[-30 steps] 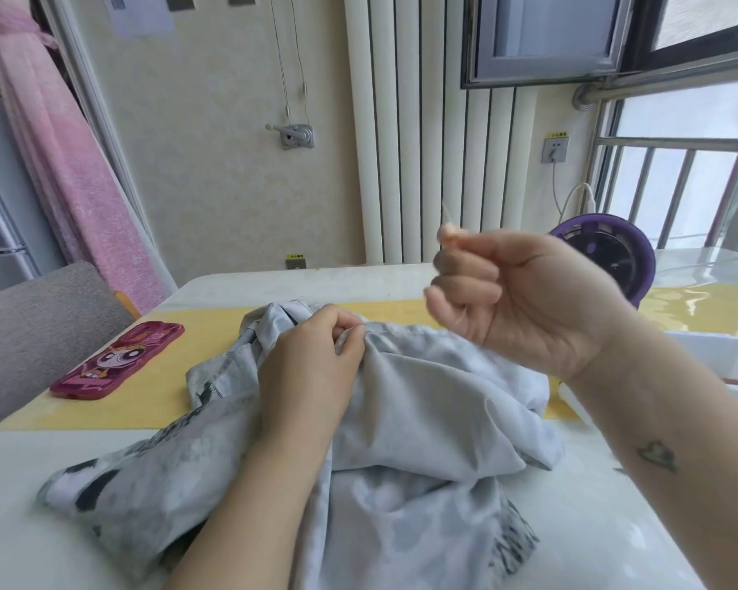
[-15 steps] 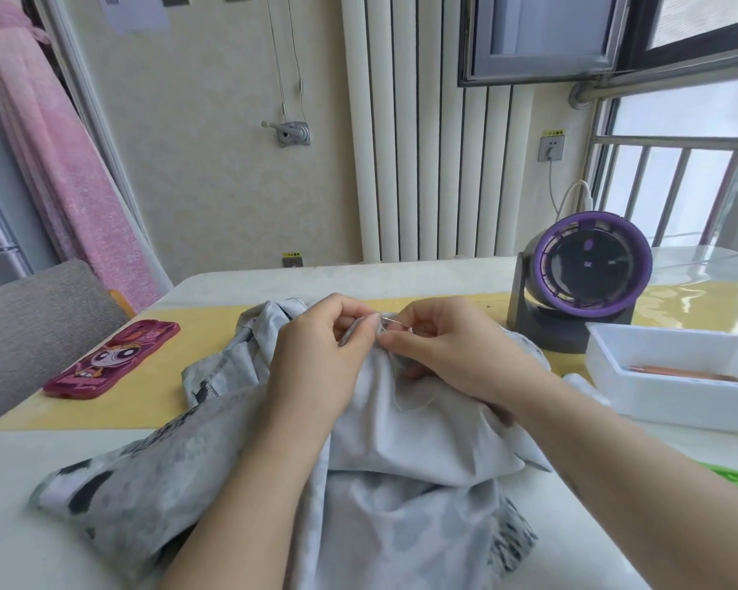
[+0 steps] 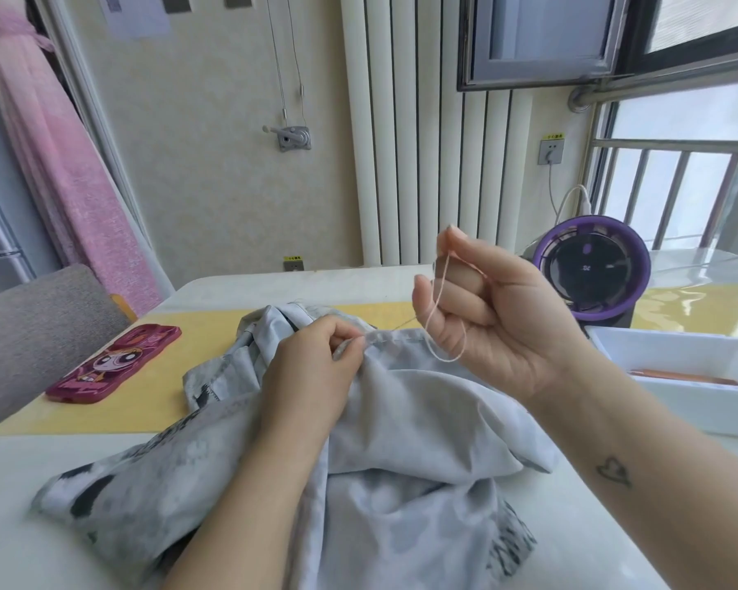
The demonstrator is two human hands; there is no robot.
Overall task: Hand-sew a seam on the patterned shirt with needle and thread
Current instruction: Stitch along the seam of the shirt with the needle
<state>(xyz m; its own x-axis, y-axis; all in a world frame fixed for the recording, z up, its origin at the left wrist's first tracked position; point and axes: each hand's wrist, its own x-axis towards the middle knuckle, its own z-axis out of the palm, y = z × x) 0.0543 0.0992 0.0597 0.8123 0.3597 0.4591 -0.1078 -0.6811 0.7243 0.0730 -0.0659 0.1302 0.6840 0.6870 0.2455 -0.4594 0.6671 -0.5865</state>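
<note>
Sprawling over the desk, the shirt lay bunched, its seam edge pinched by the left hand. That grip needed to be firm while the raised right hand, pinching the thread between thumb and forefinger, pulled the slack through evenly, lest the seam pucker. The needle could not be made out, and the shirt's near end was cut off below.

Bottom edge crops shirt, right edge crops tray, needle not discernible
</note>
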